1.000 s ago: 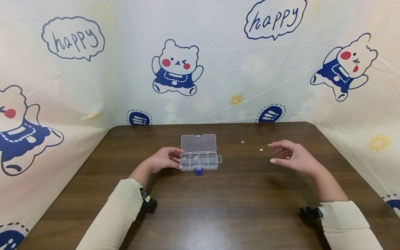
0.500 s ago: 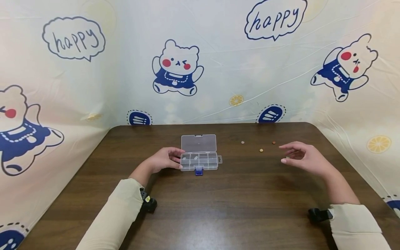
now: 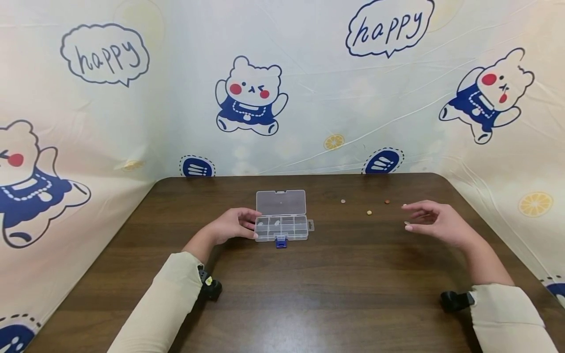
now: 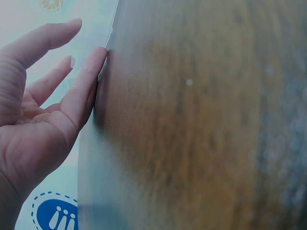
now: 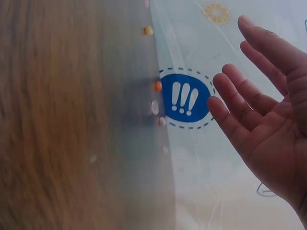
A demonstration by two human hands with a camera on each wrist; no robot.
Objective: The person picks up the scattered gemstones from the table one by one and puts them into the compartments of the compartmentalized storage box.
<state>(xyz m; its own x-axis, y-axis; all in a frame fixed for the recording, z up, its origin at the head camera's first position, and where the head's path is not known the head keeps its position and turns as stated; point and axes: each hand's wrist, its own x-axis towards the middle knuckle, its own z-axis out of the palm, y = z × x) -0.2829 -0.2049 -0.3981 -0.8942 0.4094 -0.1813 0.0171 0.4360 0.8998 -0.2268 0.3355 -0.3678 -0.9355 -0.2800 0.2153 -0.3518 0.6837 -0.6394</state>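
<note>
A clear plastic compartment box with a blue latch lies with its lid raised. Small whitish pieces are in its back-left compartments. My left hand touches the box's left end, fingertips near the back corner and thumb near the front one. Its fingers look fairly straight in the left wrist view. My right hand hovers with thumb and fingers apart, holding nothing visible. Near it lie an orange bead-like piece, a yellowish one and a pale pink one.
The brown wooden table reaches back to a printed curtain. Several more whitish pieces, such as a white oval one, lie on the table near the right hand. A small hanging tab sticks out from the box's right side.
My right hand has moved right, away from the yellowish piece, uncovering the orange piece. The left hand and the box have stayed in place.
</note>
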